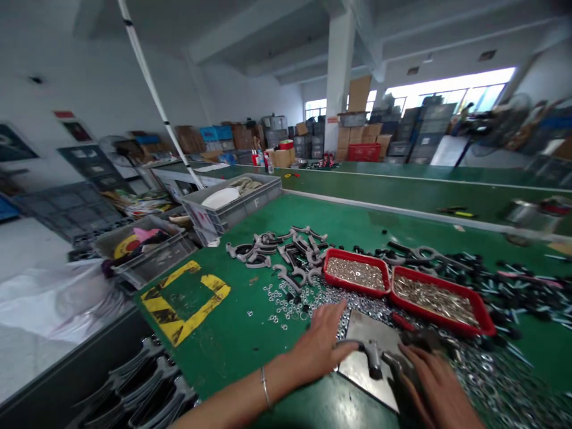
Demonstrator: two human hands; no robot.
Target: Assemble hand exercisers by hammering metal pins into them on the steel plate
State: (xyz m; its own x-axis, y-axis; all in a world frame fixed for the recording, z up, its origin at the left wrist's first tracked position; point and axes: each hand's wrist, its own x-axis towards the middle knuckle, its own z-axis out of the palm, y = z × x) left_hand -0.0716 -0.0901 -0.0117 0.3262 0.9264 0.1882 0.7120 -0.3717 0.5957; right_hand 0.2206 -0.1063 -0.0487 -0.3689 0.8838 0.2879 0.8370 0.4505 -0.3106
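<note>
My left hand [315, 342] reaches in from below, its thumb and fingers around the curved end of a grey-and-black plastic handle piece [372, 356]. This piece lies over a flat metal plate [364, 325] on the green bench. My right hand [440, 381] is at the plate's right side, fingers bent beside a dark, blurred object [404, 387]. Motion blur hides whether the right hand grips it. Just beyond the plate are loose metal nuts [330, 295] and a small red-handled item [403, 322].
Two red trays hold small metal parts, the left tray [325, 280] and the right tray [487, 322]. Similar handle pieces [290, 253] are heaped behind. Black-headed bolts [513, 298] lie at right. Grey crates [263, 202] stand left, and curved parts [147, 381] fill a bin lower left.
</note>
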